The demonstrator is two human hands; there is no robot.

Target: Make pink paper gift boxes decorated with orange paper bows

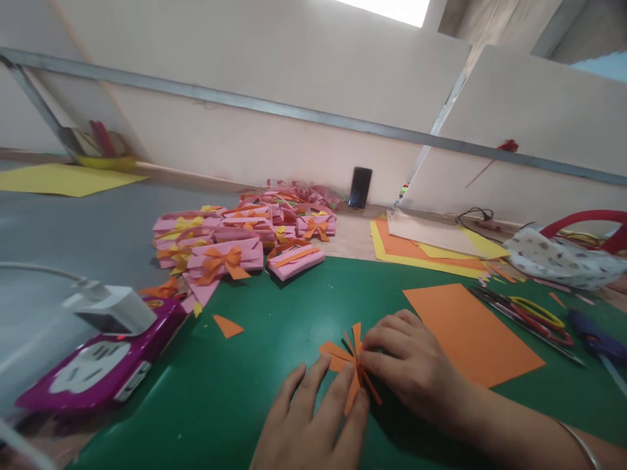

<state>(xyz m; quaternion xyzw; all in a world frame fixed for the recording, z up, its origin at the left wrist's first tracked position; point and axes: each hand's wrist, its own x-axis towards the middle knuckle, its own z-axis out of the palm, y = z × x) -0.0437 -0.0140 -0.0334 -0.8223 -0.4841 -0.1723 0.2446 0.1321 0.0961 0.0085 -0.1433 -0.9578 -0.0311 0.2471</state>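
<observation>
Several orange paper strips (337, 356) fan out on the green mat (274, 326), crossing near one middle point. My right hand (416, 365) is closed, its thumb and fingertips pinching the strips from the right side. From the near left, my left hand (313, 418) lies with fingers stretched and apart, its fingertips at the lower edge of the strips. The pinched part is hidden by my right fingers. A flat orange paper sheet (475, 333) lies right of my right hand, and a small orange scrap (228, 326) is to the left.
Folded pink paper pouches with bows (225, 258) are piled at the back left. A purple power strip (98, 372) with a white adapter (115, 310) stands left. Scissors (539, 313), a blue glue gun (595, 336) and a patterned basket (563, 258) sit right. A phone (360, 187) leans on the wall.
</observation>
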